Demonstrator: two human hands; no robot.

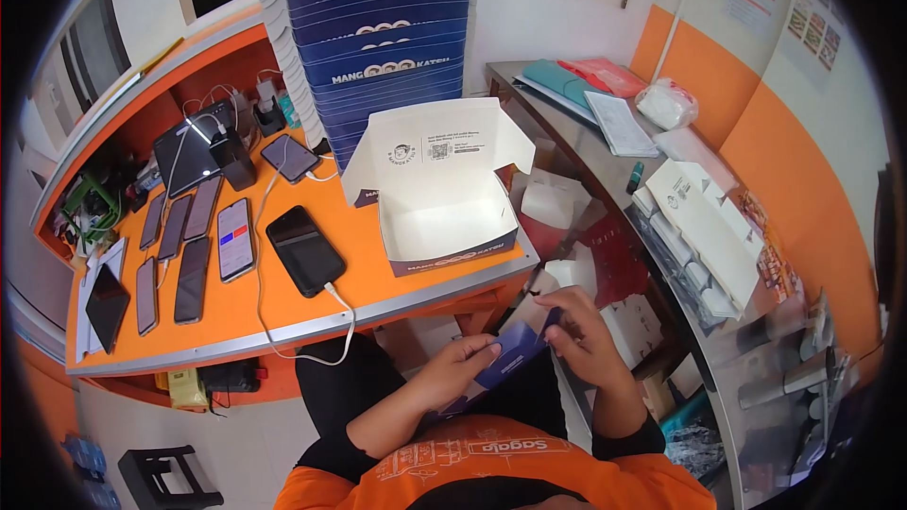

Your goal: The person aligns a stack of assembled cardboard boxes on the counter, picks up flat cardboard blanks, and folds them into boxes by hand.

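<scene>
Between my two hands, over my lap, is a blue printed cardboard box blank [511,351], partly folded. My left hand [455,366] grips its near left part with the thumb on top. At the upper right edge, my right hand [583,335] pinches a flap between thumb and fingers. An assembled box [444,212], white inside and blue outside, stands with its lid up at the orange table's right corner. Behind it rises a tall stack of nested blue boxes [378,38].
Several phones lie on the orange table [246,307], among them a black phone [304,250] on a white cable [348,321]. To the right, a metal counter [605,170] carries folders, papers and an opened white box [704,236]. A black stool [170,477] is on the floor.
</scene>
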